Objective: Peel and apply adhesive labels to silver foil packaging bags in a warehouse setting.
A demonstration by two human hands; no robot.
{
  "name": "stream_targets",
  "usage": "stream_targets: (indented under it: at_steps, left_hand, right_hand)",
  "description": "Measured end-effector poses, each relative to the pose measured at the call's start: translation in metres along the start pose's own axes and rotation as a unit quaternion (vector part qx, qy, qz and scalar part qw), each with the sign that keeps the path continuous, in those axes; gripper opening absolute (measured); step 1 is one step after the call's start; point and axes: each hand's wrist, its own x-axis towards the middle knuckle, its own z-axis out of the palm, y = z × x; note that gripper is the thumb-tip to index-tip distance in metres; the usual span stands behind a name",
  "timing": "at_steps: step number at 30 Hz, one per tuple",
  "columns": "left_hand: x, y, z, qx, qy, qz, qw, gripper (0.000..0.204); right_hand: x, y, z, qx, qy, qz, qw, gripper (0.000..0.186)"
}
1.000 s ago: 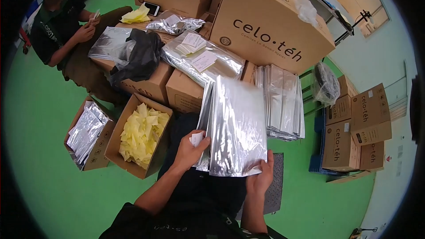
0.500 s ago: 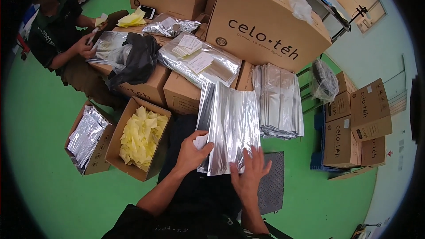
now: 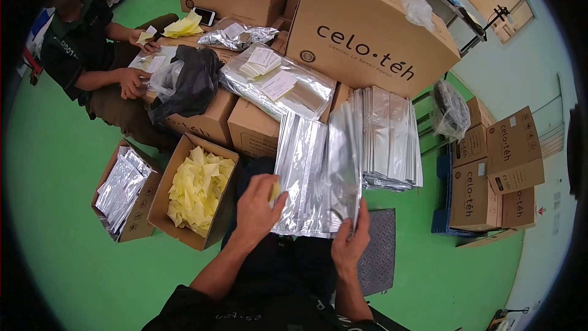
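Observation:
A stack of flat silver foil bags (image 3: pixel 300 168) lies across my lap. My right hand (image 3: pixel 350 239) pinches the lower right edge of the top foil bag (image 3: pixel 345 168), which stands partly lifted off the others. Over the left side of the stack is my left hand (image 3: pixel 254 211), its fingers curled around a small label (image 3: pixel 274 192) with a yellowish side showing. Most of that label is hidden by the fingers.
Left of my legs stand an open box of yellow paper scraps (image 3: pixel 197 193) and a box of foil bags (image 3: pixel 124 181). Ahead, cartons carry a large foil pack (image 3: pixel 306 95), label slips (image 3: pixel 278 84) and a black plastic bag (image 3: pixel 195 79). More foil bags (image 3: pixel 392 141) lie right. A co-worker (image 3: pixel 92 55) sits left.
My right hand has gone from lying spread on the bags to pinching and raising the top one's right edge. The label in my left hand has turned, showing yellow. The co-worker's hands moved apart.

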Motion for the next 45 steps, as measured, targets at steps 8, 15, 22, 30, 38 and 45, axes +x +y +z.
stream_targets:
  at_steps: [8,15,22,30,38,45]
  left_hand:
    - [0.000,-0.040,0.010,-0.016,-0.040,-0.068,0.997,0.029]
    - [0.000,-0.036,-0.006,-0.138,0.035,-0.101,0.985,0.023]
    - [0.024,0.029,-0.083,-0.299,0.091,-0.096,0.945,0.024]
    - [0.040,0.071,-0.020,-0.237,-0.171,0.043,0.955,0.028]
    - [0.002,0.022,0.087,-0.140,-0.287,0.032,0.947,0.035]
    - [0.010,-0.008,0.001,0.012,0.002,-0.011,1.000,0.037]
  right_hand:
    - [0.003,0.012,-0.010,0.019,0.062,-0.051,0.997,0.051]
    - [0.001,0.009,-0.011,0.014,0.054,-0.039,0.998,0.049]
    - [0.008,0.003,-0.026,0.014,0.179,-0.089,0.980,0.048]
    - [0.020,-0.007,-0.062,0.015,0.292,-0.103,0.951,0.049]
    - [0.004,-0.018,-0.071,-0.032,0.289,-0.108,0.951,0.047]
    - [-0.003,-0.014,-0.046,-0.151,0.095,-0.214,0.960,0.055]
